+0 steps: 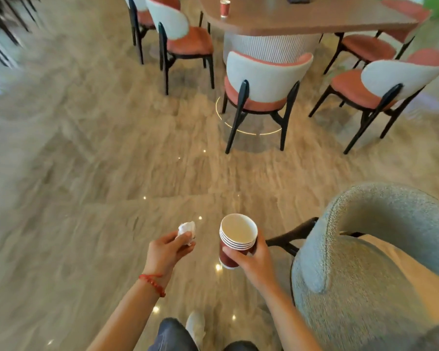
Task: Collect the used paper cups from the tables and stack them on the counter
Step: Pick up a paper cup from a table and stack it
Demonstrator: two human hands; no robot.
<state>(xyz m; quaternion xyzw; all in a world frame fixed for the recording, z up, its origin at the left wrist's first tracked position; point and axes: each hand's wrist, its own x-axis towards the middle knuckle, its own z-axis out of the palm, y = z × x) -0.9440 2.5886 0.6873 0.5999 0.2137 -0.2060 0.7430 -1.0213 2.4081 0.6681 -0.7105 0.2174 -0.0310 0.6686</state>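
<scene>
Head view: right hand (254,262) fingers (235,255) curl round stacked cups (236,240) (four rims), left hand (166,252) pinching tissue (186,230).

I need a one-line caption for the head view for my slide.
Right hand holds stacked cups, left hand a crumpled tissue; one cup waits on the table.

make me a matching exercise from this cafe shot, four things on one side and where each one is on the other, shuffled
Things:
1. stack of nested red paper cups with white insides
2. crumpled white paper napkin
3. single red paper cup
4. red beaded string bracelet

Places:
A. standing on the brown wooden table far ahead
B. around the left wrist
C. gripped by the right hand
D. pinched in the fingers of the left hand

Pairs: 1-C, 2-D, 3-A, 4-B
</scene>
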